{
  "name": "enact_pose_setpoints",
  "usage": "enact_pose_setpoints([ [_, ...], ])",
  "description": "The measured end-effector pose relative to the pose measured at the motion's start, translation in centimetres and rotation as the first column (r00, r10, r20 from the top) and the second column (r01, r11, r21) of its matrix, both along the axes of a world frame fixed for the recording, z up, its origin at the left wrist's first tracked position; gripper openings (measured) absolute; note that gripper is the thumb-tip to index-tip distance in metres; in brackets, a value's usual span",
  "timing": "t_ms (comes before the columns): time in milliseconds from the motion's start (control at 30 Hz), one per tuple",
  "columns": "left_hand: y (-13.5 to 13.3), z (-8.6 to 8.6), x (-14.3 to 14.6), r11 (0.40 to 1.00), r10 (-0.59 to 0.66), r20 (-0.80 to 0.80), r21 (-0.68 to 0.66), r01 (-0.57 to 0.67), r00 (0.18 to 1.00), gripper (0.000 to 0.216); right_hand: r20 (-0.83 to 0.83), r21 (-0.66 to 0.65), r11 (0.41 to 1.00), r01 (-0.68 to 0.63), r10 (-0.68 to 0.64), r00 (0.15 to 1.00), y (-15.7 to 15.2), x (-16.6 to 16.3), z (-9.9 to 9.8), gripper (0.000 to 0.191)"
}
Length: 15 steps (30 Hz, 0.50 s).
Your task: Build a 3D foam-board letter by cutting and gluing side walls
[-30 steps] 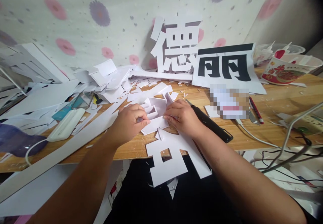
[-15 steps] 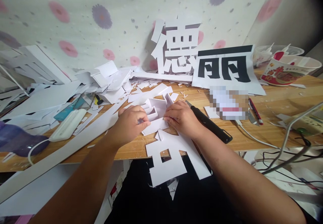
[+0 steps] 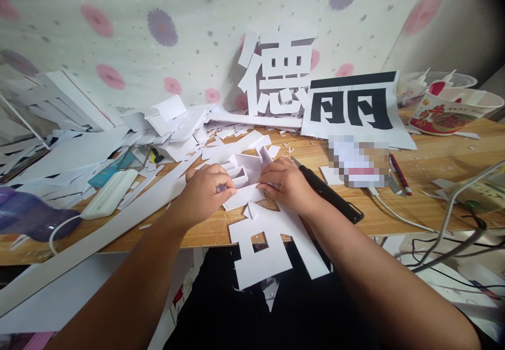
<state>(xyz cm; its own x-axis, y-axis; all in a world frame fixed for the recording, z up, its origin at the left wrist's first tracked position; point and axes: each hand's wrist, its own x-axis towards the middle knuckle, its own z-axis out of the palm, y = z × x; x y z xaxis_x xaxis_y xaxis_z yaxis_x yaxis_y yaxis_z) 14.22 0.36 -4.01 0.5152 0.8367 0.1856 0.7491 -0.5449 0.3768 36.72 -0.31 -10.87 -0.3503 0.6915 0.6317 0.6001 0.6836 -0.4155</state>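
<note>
My left hand (image 3: 206, 193) is closed on the left side of a white foam-board letter with raised side walls (image 3: 246, 167). On its right side, my right hand (image 3: 284, 182) pinches the near wall between thumb and fingers. The fingertips partly hide the piece. Just in front of it lies a flat white cut-out (image 3: 262, 258) with a square hole, its near part jutting over the table edge. A black utility knife (image 3: 329, 195) rests right of my right hand, its blade pointing toward the hand.
A finished white character (image 3: 276, 76) stands against the flowered curtain, beside a printed sheet (image 3: 351, 105). White scraps (image 3: 173, 129) pile up at left, near a white power bank (image 3: 110, 195) and a purple bottle (image 3: 35, 216). A noodle tub (image 3: 453, 110) and a pencil (image 3: 400, 173) are at right.
Both hands keep their hold on the white piece, with almost no movement. The whole view has shifted very slightly.
</note>
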Motion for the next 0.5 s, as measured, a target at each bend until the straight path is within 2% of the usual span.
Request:
enact_pose_setpoints([
  [67,-0.5,-0.8,-0.7,0.994,0.103,0.171,0.006,-0.105,0.980,0.012,-0.004,0.000,1.000,-0.001,0.001,1.000,0.0,0.1,0.0,0.011],
  [133,-1.3,-2.2,-1.7,0.963,0.261,0.359,-0.028,-0.269,0.896,0.007,0.006,-0.013,1.000,0.000,0.000,1.000,-0.1,0.1,0.1,0.009],
  [200,-2.3,-4.2,-2.7,0.936,0.342,0.450,-0.088,-0.340,0.825,0.007,0.031,-0.033,0.999,0.005,-0.004,1.000,-0.2,0.1,0.2,0.009],
  [333,-4.4,-7.6,-4.0,0.948,0.313,0.496,-0.113,-0.297,0.810,0.013,0.060,-0.033,0.999,0.008,-0.006,0.998,-0.5,-0.1,0.3,0.009],
  [400,-5.1,-8.4,-4.2,0.956,0.287,0.473,-0.090,-0.278,0.833,0.019,0.074,-0.016,1.000,0.024,-0.023,0.997,-0.5,-0.2,0.3,0.012],
  [500,-5.6,-8.8,-3.9,0.967,0.247,0.424,-0.056,-0.247,0.871,0.023,0.105,-0.024,0.999,0.048,-0.045,0.993,-0.6,-0.4,0.2,0.009],
])
